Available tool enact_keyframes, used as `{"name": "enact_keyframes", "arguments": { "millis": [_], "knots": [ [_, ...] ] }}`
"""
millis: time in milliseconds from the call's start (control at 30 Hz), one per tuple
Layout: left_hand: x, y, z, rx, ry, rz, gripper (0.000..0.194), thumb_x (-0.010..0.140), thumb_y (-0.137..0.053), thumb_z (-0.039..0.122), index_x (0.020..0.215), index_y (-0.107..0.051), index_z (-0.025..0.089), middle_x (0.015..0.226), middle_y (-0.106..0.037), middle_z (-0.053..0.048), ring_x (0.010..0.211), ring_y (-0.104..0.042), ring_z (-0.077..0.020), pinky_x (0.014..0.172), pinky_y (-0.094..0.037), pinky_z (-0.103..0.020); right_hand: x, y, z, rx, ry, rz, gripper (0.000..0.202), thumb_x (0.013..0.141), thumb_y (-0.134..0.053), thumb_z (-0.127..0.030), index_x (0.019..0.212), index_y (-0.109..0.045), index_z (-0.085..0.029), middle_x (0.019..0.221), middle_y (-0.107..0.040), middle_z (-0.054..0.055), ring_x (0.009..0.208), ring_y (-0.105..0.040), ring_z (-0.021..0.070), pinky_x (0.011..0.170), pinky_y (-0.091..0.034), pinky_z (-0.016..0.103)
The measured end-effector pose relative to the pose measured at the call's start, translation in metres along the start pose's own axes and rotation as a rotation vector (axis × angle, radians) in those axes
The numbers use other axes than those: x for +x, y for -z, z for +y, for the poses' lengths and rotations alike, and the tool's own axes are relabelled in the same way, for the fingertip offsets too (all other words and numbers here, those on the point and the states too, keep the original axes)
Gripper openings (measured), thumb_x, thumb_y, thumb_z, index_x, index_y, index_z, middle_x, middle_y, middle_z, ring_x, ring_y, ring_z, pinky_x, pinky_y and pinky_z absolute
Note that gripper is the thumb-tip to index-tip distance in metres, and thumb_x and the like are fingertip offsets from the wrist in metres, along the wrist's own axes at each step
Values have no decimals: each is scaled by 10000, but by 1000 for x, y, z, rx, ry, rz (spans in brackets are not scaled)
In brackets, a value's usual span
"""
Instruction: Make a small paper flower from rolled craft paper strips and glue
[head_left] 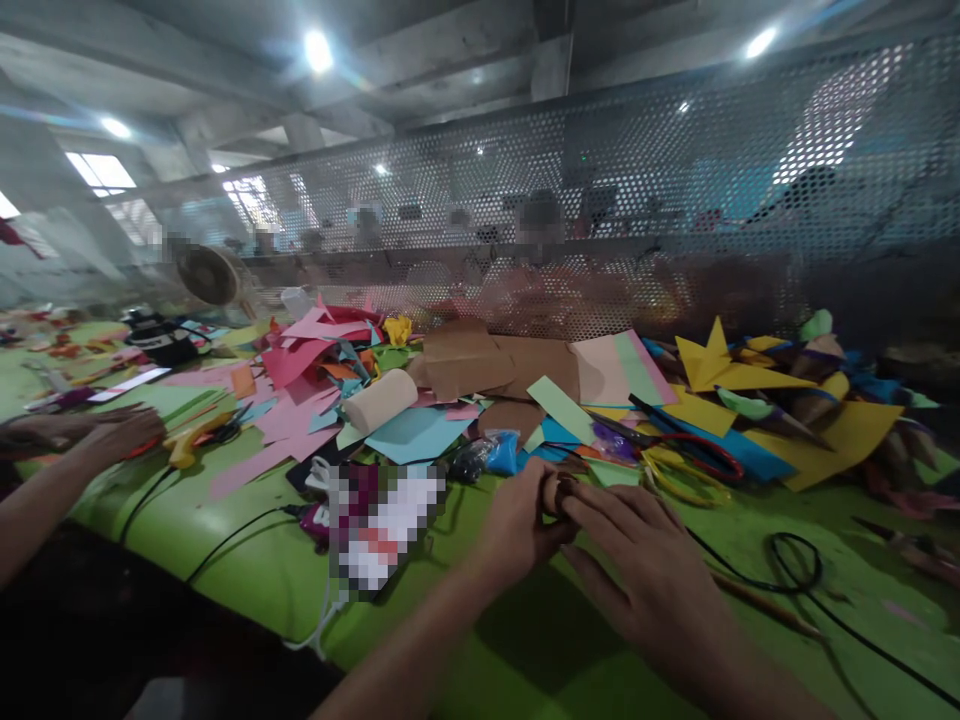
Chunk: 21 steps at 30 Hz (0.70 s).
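My left hand is in front of me over the green table, its fingers curled round a small brown piece that looks like rolled paper. My right hand meets it from the right. Its fingertips press on the same piece, and its thumb reaches below toward my left hand. Most of the piece is hidden by my fingers, so its exact kind cannot be made out. Just beyond my hands lie a small blue packet and red-handled scissors.
Coloured paper and brown sheets cover the table's far side. Yellow paper stars lie right. A black cable loops nearby. A blurred white-and-red object lies left. Another person's hand is near a yellow glue gun.
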<state>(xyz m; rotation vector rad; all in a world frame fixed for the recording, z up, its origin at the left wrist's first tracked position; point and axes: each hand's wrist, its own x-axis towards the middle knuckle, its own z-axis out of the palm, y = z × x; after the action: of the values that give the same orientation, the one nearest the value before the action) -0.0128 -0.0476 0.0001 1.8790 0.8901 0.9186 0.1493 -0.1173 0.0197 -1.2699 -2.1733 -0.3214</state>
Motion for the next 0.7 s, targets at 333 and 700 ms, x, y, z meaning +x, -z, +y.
{"name": "enact_keyframes", "arguments": {
  "millis": [333, 700],
  "knots": [
    [1, -12, -9, 358, -136, -11, 321, 691, -649, 110, 904, -437, 222, 789, -563, 7, 735, -546, -191, 618, -290, -281, 8, -3, 17, 251, -126, 35, 214, 949, -505, -235, 951, -717, -260, 864, -757, 34, 773, -693, 221, 672, -554, 348],
    [1, -20, -11, 418, -89, -45, 284, 676, -627, 116, 898, -474, 205, 797, -565, -15, 707, -519, -201, 597, -249, -301, 1, -13, 17, 100, -55, 16, 175, 941, -503, -156, 837, -626, -227, 809, -668, 34, 764, -602, 221, 717, -476, 373]
  ]
}}
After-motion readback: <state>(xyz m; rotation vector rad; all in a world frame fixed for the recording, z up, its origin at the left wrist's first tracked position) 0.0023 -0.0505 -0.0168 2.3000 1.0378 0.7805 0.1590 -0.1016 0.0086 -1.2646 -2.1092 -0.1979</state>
